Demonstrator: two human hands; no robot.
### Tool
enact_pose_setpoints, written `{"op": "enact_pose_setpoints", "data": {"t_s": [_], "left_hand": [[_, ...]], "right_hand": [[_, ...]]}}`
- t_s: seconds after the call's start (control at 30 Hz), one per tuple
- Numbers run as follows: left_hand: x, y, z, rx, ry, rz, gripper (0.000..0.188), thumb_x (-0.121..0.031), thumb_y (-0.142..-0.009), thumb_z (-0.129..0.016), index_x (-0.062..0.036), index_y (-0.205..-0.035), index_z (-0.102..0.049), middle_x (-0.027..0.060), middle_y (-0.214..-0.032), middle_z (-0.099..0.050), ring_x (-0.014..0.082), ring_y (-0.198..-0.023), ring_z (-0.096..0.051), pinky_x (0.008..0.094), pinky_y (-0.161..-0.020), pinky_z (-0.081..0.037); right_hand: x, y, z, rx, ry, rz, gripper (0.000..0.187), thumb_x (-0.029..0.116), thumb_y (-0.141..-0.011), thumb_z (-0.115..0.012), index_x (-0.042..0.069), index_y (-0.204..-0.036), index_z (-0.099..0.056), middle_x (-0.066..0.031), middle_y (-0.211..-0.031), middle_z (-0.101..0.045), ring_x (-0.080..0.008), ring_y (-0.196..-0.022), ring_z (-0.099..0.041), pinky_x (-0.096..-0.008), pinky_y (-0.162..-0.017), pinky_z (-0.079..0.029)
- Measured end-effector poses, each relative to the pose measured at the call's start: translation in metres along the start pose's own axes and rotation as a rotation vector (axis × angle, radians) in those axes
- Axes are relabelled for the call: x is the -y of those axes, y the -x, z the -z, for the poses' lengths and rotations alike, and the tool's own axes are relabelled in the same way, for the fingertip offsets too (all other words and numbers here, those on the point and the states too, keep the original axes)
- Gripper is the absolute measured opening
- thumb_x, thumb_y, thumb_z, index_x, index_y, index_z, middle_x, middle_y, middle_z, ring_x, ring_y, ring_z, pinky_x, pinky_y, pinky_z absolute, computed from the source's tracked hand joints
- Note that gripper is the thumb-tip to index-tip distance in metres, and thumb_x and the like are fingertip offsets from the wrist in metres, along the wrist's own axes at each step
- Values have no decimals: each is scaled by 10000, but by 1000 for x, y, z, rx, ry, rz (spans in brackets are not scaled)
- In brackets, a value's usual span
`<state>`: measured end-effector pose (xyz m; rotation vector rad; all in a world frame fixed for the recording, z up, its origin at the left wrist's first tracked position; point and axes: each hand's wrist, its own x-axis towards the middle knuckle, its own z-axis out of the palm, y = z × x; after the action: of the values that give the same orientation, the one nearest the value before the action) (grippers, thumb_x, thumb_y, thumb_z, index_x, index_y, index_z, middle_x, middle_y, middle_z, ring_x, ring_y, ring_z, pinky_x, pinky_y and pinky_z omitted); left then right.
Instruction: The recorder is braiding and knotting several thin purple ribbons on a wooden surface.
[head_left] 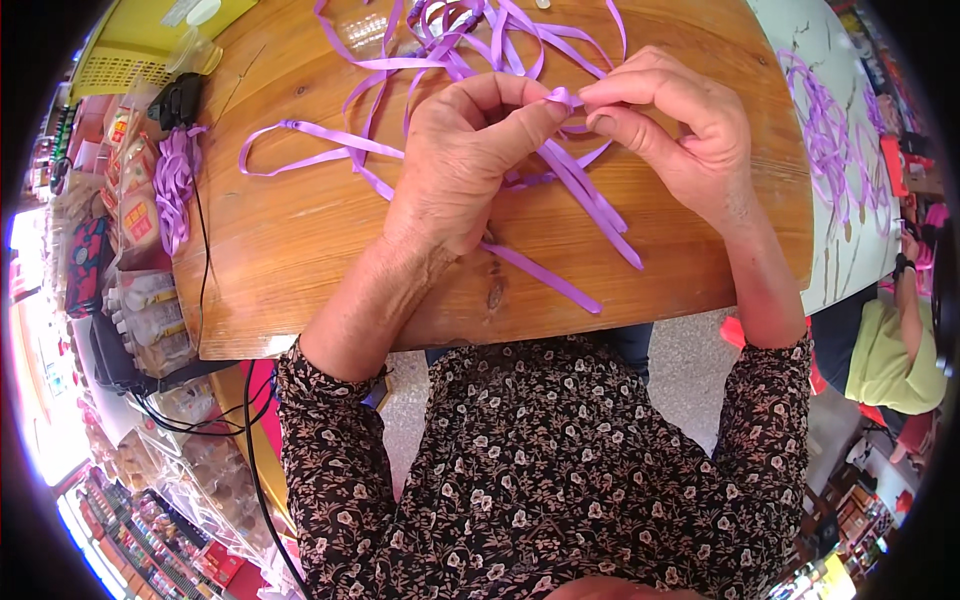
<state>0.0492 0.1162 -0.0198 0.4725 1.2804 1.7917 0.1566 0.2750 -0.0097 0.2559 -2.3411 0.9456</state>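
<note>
My left hand (462, 160) and my right hand (672, 125) meet above the wooden table (300, 240), and both pinch the same purple ribbon (562, 97) between thumb and fingers. Several strands of that ribbon hang from my fingers down to the table and trail toward its front edge (590, 215). A loose tangle of more purple ribbon (450, 45) lies at the far side of the table, with one long loop (300, 150) stretching left. Both hands are closed on the ribbon.
A bundle of finished purple ribbon pieces (175, 180) lies at the table's left edge beside a black device (178, 98) with a cable. More purple ribbons (830, 130) cover a white table on the right, where another person in a green top (885, 355) sits. Shelves of packaged goods (140, 300) stand at left.
</note>
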Motion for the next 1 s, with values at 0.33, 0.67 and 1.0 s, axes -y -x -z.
{"op": "enact_pose_setpoints", "data": {"t_s": [0.33, 0.67, 1.0], "left_hand": [[4, 2, -2, 15, 249, 3, 86, -104, -826, -643, -32, -868, -621, -3, -730, -603, 36, -594, -493, 179, -540, -393], [8, 3, -2, -24, 136, -100, 63, -80, -828, -632, -26, -860, -635, -5, -735, -616, 15, -555, -424, 165, -500, -326], [9, 3, -7, -106, -243, -118, 89, -96, -828, -623, -19, -861, -655, -20, -684, -591, 27, -572, -466, 165, -513, -353]], "right_hand": [[8, 3, -8, 12, -233, -284, 213, 1, -783, -646, -23, -990, -605, -62, -901, -615, -120, -817, -573, -227, -724, -460], [11, 6, -20, -27, -457, -494, 216, -26, -814, -606, -11, -1029, -589, -46, -928, -614, -92, -855, -569, -222, -776, -472], [15, -5, -12, -41, 351, 102, 210, -9, -804, -610, 20, -1011, -625, -35, -933, -625, -98, -806, -564, -224, -709, -451]]}}
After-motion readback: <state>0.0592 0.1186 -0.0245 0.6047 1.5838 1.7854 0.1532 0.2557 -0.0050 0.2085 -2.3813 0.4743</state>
